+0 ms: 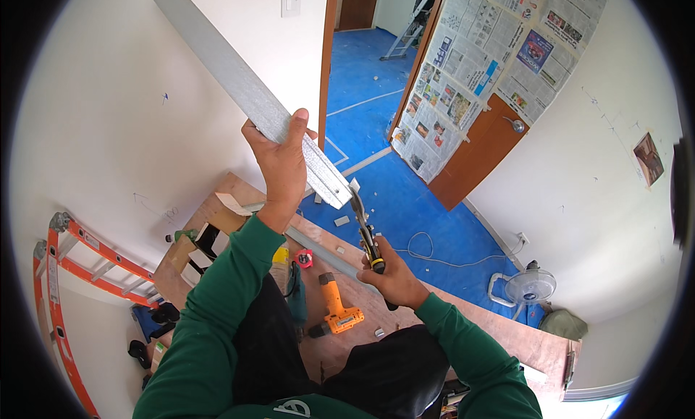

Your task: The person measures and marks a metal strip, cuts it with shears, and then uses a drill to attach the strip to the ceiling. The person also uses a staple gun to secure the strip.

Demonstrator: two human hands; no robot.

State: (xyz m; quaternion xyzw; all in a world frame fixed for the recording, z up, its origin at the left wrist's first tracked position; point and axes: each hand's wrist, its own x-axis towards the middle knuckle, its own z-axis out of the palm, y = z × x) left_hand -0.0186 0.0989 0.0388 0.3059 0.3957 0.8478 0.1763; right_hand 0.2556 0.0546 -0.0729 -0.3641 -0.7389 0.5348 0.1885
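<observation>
Snips [368, 239] gripped in right hand [402, 276], metal channel [224, 70] clasped in left hand [284, 171].
Long end beyond left hand could twist channel if grip slackens.

The long channel [232, 86] running from the upper left to the centre of the frame is bare grey metal, finely speckled, with a dull shine brightening at its lower end. The snips [366, 233] at the centre have dark metal blades and black-and-yellow handles that look like plastic or rubber. Below, the desk [499, 327] is reddish wood, matt and unevenly toned; the drill [340, 316] on it has a smooth orange plastic shell. The sleeves [224, 296] are matt green cloth. At the upper right, matt newspaper [463, 64] covers much of a brown wooden door [474, 166] with a shiny metal lever [516, 124].
</observation>
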